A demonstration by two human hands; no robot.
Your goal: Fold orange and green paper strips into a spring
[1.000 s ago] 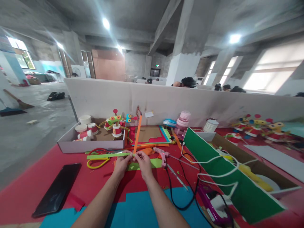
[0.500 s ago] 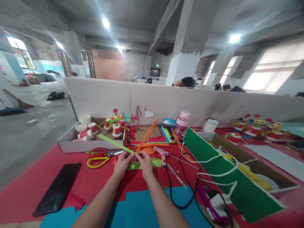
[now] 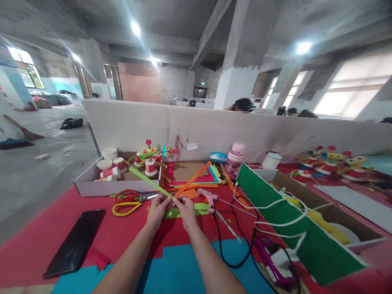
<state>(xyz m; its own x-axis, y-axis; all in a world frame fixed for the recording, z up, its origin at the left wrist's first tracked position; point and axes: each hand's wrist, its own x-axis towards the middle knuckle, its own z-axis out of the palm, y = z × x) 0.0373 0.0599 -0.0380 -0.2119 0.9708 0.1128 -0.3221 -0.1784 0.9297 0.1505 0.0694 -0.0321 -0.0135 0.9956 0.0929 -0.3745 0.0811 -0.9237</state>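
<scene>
Between my two hands, a light green paper strip [image 3: 150, 182] and an orange paper strip [image 3: 193, 179] meet at one end and spread apart in a V. My left hand [image 3: 158, 209] pinches the joined ends from the left, where the green strip runs up and left. From the other side, my right hand [image 3: 185, 208] pinches the same ends, with the orange strip slanting up and right. The fingertips hide the exact joint. Just right of my hands lies a pink glue gun [image 3: 208, 199]. Scissors with yellow handles [image 3: 127, 208] rest to the left.
A black phone [image 3: 74, 243] lies at left. The white box [image 3: 116, 188] holds paper cups and a cup figure [image 3: 150, 165]. At right stand a green-sided box [image 3: 294, 232] with white cables and a purple power strip [image 3: 274, 261]. Blue paper [image 3: 180, 265] lies in front.
The orange strip has swung lower to the right, widening the V. The green strip's tip has shifted slightly up and right. Both hands keep their pinch in nearly the same place.
</scene>
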